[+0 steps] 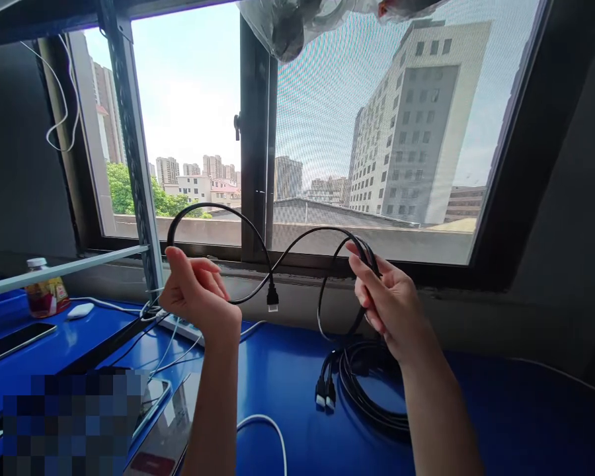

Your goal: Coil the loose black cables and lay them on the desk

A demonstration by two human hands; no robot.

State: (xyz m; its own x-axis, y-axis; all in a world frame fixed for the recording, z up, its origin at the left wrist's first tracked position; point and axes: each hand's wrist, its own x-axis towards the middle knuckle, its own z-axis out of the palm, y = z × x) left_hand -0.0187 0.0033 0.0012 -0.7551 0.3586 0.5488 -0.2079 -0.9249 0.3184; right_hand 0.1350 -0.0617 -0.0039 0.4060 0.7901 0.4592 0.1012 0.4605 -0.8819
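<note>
A black HDMI cable [307,233] runs between my two hands above the blue table. Its loop passes through my left hand [198,291], whose fingers are closed around it. From that loop the plug end [272,296] hangs down between the hands. My right hand [384,291] grips several gathered turns of the same cable, with one loop drooping below the fingers. Under the right hand lies a coiled black cable [357,396] on the table, its two plugs [326,391] side by side at the coil's left.
The blue table [272,370] stands against a window. A metal shelf post [131,152] rises at left. Nearby are a drink bottle [47,287], a phone [17,344], a white case [80,311], a power strip [181,328] and a white cable [272,423]. A plastic bag [297,26] hangs overhead.
</note>
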